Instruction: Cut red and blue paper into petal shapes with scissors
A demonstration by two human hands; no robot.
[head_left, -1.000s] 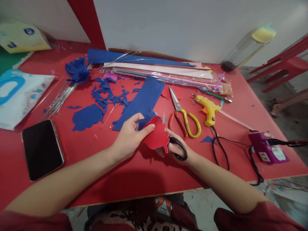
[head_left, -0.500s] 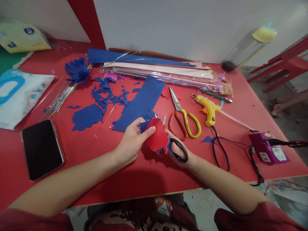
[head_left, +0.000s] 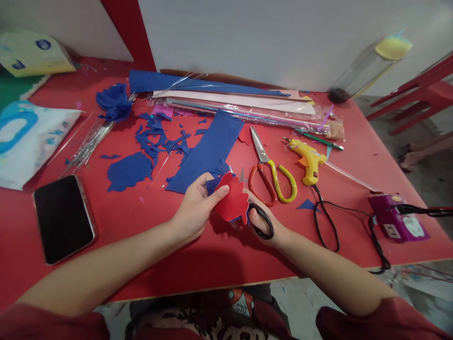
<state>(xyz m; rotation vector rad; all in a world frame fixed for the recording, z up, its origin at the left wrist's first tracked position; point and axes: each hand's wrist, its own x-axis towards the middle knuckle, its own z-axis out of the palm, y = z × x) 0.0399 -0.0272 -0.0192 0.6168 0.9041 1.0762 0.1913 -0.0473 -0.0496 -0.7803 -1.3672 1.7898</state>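
My left hand [head_left: 194, 208] pinches a red scalloped paper shape [head_left: 233, 203] stacked on a blue paper piece [head_left: 213, 183], just above the red table [head_left: 198, 264]. My right hand [head_left: 264, 222] grips black-handled scissors [head_left: 262, 222]. Their blade tip [head_left: 242, 175] pokes up behind the red shape. The paper hides most of the blades and my right fingers.
Red-and-yellow scissors [head_left: 271, 170], a yellow glue gun [head_left: 308, 160] with a black cord, and a purple power strip [head_left: 398, 222] lie right. A blue paper strip [head_left: 208, 148], blue scraps [head_left: 155, 137], a blue cut-out [head_left: 129, 171], wrapped paper rolls [head_left: 240, 105] and a phone [head_left: 63, 218] lie left and behind.
The red shape has turned slightly in my left hand and the scissors have shifted a little along its edge. Both hands stay in the same spot.
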